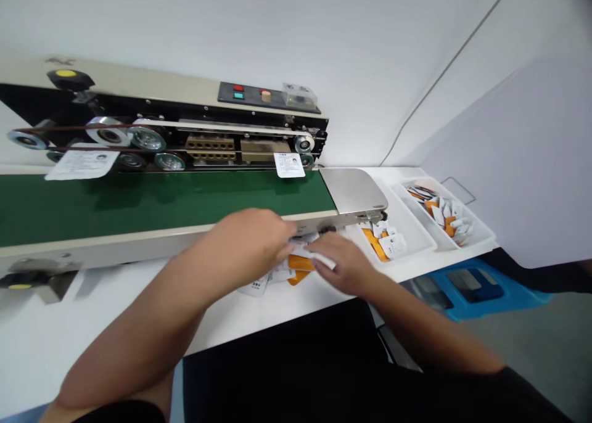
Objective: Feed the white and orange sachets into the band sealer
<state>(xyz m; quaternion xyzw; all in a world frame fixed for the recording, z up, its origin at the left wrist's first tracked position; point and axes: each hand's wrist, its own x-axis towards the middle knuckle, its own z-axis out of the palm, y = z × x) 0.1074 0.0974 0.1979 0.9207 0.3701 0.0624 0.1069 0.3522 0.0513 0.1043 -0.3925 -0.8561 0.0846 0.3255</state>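
My left hand [259, 238] reaches in front of the conveyor's near side, its fingers curled at the near edge of a pile of packets; what they grip is hidden behind the knuckles. Close on its right, my right hand [345, 262] pinches a small white sachet [326, 261] between thumb and fingers. Orange packets [300, 263] and a white printed sachet [256, 285] lie on the table below the hands. One printed sachet [290, 164] hangs from the band sealer's [213, 145] right end, over the green belt [208, 195]. Another white sachet [83, 164] hangs farther left.
Right of the belt's metal end plate [354, 190], a white tray [423, 247] holds orange and white packets. Beside it stands a second white bin [485, 235] full of sachets. A blue plastic stool [504, 293] is below the table [222, 330]. A white wall rises behind.
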